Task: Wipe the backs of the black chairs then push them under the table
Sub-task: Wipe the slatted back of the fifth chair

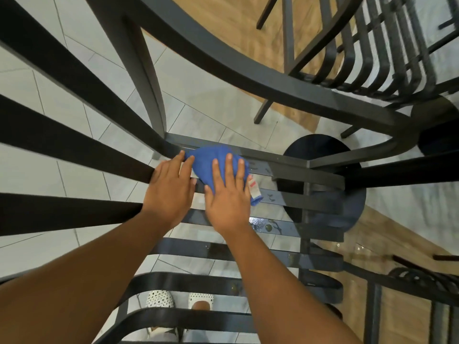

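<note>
Right hand (227, 194) spread flat on a blue cloth (211, 165) over black chair (248, 254) slats, left hand (170, 192) flat beside it — best kept pressing evenly along each slat.

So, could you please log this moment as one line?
left hand: flat on chair slats | right hand: pressing blue cloth on slats | slats wet

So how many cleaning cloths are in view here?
1. A blue cloth lies on the black chair slats, pressed under the right hand, the left hand beside it. Others may be hidden.
</note>
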Demonstrator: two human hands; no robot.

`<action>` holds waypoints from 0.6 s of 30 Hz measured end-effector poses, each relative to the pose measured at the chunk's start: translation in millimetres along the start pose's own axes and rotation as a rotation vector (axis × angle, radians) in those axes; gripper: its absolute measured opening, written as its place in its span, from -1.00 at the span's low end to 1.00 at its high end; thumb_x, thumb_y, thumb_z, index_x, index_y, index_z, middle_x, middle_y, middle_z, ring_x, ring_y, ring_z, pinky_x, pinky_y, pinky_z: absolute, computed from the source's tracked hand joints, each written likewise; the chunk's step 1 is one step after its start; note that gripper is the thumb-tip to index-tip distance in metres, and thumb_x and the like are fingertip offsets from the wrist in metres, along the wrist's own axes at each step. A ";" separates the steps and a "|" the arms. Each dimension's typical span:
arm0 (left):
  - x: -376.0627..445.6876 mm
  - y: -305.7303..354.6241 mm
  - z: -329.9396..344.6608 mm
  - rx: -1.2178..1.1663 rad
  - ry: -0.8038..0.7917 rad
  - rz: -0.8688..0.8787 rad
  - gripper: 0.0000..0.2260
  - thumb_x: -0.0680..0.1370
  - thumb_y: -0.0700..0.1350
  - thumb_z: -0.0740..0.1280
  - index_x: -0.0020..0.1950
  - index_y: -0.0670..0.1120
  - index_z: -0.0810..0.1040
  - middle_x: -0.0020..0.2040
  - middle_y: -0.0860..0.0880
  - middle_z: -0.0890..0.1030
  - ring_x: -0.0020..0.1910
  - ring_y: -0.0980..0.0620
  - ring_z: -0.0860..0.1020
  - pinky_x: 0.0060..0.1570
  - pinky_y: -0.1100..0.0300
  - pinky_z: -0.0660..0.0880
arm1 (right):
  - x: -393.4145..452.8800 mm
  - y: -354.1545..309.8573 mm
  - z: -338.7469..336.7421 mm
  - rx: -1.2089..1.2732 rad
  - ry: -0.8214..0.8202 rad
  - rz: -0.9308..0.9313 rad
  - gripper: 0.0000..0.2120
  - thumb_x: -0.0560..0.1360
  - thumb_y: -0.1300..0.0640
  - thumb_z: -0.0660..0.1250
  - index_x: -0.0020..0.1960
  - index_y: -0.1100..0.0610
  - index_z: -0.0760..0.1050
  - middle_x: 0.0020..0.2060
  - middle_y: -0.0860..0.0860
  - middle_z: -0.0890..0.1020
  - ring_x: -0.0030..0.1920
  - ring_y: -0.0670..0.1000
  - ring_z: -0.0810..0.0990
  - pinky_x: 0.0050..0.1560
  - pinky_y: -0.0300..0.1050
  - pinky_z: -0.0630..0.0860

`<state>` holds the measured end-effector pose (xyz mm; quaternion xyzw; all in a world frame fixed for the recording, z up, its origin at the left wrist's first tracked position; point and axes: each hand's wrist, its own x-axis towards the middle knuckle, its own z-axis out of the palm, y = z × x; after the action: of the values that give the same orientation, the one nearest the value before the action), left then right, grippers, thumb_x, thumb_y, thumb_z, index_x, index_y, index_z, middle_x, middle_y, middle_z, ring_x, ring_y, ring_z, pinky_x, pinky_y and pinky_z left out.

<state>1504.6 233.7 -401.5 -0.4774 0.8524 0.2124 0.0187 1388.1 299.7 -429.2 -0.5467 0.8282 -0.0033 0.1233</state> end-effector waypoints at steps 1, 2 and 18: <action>0.9 -0.7 2.0 -0.010 0.022 0.002 -0.59 0.62 -0.10 0.14 0.45 -0.19 0.26 0.43 -0.20 0.30 0.38 -0.16 0.30 0.38 0.00 0.17 | -1.6 9.1 -0.3 -0.004 -0.007 0.024 -0.46 0.57 -0.09 0.00 0.52 0.00 0.08 0.53 0.07 0.05 0.51 0.18 -0.05 0.38 0.06 -0.03; 2.5 -1.2 4.8 -0.021 0.036 0.010 -0.62 0.59 -0.14 0.20 0.39 -0.21 0.34 0.36 -0.22 0.39 0.32 -0.19 0.37 0.32 -0.03 0.25 | -2.7 14.3 -2.5 0.008 -0.032 0.046 -0.45 0.59 -0.08 0.02 0.53 -0.02 0.00 0.53 0.06 -0.04 0.51 0.18 -0.13 0.41 0.09 -0.08; 25.8 -0.3 24.2 -0.034 0.110 0.093 -0.49 0.46 -0.36 0.34 0.40 -0.26 0.33 0.32 -0.27 0.41 0.34 -0.27 0.35 0.36 -0.19 0.14 | 1.1 31.7 -10.3 0.022 -0.023 0.092 -0.50 0.56 -0.17 -0.09 0.50 -0.19 0.04 0.53 0.00 0.00 0.49 0.20 -0.18 0.36 0.24 0.18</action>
<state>1486.6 222.0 -429.7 -0.4485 0.8697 0.2009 -0.0461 1356.9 310.2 -423.9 -0.5067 0.8509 -0.0004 0.1389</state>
